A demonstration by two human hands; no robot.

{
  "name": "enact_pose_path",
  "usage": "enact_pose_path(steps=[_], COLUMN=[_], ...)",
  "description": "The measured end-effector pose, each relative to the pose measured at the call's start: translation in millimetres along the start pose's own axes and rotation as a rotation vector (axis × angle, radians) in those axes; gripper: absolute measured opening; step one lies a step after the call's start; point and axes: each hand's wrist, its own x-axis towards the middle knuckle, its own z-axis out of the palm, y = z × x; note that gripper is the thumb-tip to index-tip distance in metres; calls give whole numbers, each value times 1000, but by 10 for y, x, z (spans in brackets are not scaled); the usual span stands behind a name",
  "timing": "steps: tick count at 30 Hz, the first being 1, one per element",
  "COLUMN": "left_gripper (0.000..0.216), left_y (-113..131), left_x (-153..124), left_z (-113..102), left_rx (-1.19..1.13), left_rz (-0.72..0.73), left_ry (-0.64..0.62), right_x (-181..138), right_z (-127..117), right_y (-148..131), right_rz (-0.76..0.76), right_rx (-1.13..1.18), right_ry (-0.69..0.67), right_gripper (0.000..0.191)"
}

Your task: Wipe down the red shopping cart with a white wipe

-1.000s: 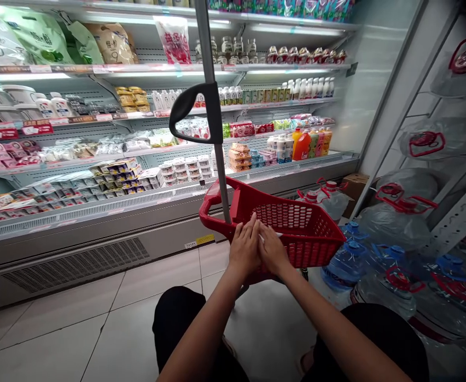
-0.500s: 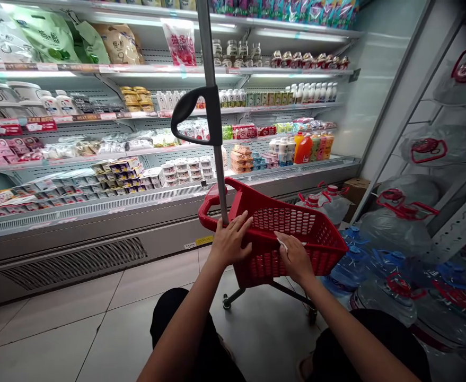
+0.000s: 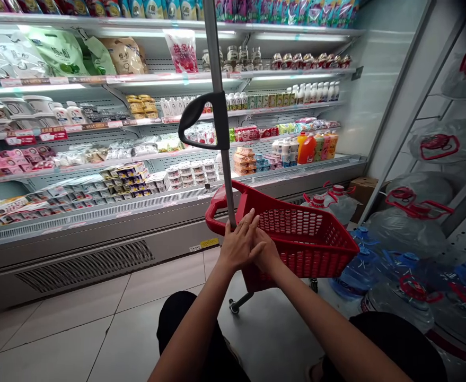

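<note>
A red plastic shopping basket cart (image 3: 316, 254) stands in front of me, with perforated sides and a grey metal pole (image 3: 227, 185) rising from its left end. The pole carries a black loop handle (image 3: 222, 122). My left hand (image 3: 239, 243) lies over the cart's near rim close to the pole's foot, fingers stretched out and apart. Just behind it, my right hand (image 3: 267, 253) reaches to the same spot. Its fingers are hidden behind the left hand, and I cannot see whether it holds anything.
A refrigerated display (image 3: 169, 199) with yogurt cups, bottles and bags runs behind the cart. Large water jugs (image 3: 399, 302) crowd the floor at the right, beside a rack (image 3: 419, 122) with more jugs. Near the display's right end is a cardboard box (image 3: 363, 191).
My right hand has moved left along the rim to my left hand. The white piece it held is out of sight. The whole view has shifted slightly.
</note>
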Motion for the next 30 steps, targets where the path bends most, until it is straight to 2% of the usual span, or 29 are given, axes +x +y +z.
enact_pose_path(steps=[2, 5, 8, 10, 13, 15, 19, 22, 25, 30], left_gripper=[73, 64, 62, 62, 64, 65, 62, 60, 64, 64], left_y=[1, 20, 59, 89, 131, 153, 163, 122, 48, -54], left_x=[-36, -84, -97, -84, -38, -1, 48, 44, 20, 5], left_z=[127, 275, 337, 349, 367, 388, 424, 421, 402, 376], left_rx=[17, 15, 9, 8, 5, 1, -4, -10, -17, -26], left_rz=[-50, -119, -154, -145, -127, -126, -127, -106, -101, -126], left_ry=[16, 42, 66, 75, 76, 65, 47, 55, 63, 56], right_x=[-219, -658, -1068, -1224, -1193, -1011, -515, -341, -492, -1181], right_z=[-120, -399, -671, -760, -684, -521, -185, -117, -234, -659], right_y=[267, 818, 1318, 1493, 1413, 1157, 502, 264, 430, 1242], right_rz=[62, 168, 242, 275, 293, 257, 93, 26, 4, 144], right_rx=[-30, -143, -258, -299, -320, -288, -127, -48, -81, -292], right_ry=[19, 27, 32, 67, 123, 112, 26, 10, -14, -3], right_gripper=[50, 49, 50, 51, 55, 59, 65, 66, 68, 68])
